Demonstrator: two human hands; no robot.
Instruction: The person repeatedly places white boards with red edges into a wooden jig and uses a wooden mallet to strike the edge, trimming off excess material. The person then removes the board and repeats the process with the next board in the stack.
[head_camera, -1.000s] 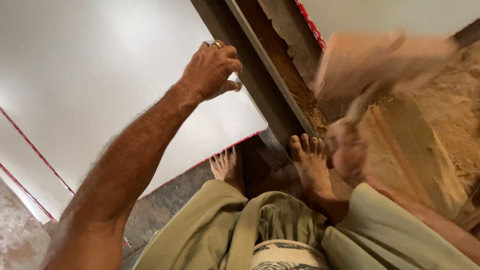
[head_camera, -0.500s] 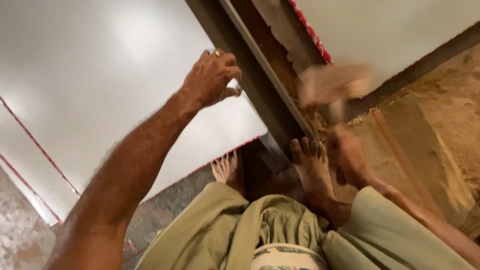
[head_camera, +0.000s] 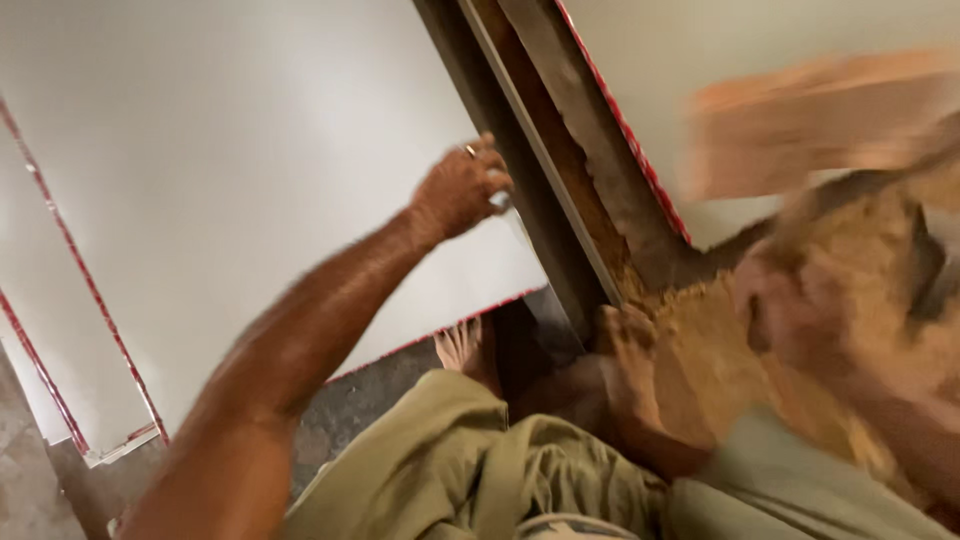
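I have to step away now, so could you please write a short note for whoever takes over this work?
Left hand: closed, resting at the edge of the white panel, beside the dark frame; a ring shows on one finger.
Right hand: blurred in motion, gripping what looks like a wooden tool handle; the blurred wooden block sits above it.
Sawdust is piled at the frame's lower end. Bare feet rest on the floor.
Done and left: cannot be told from this view.
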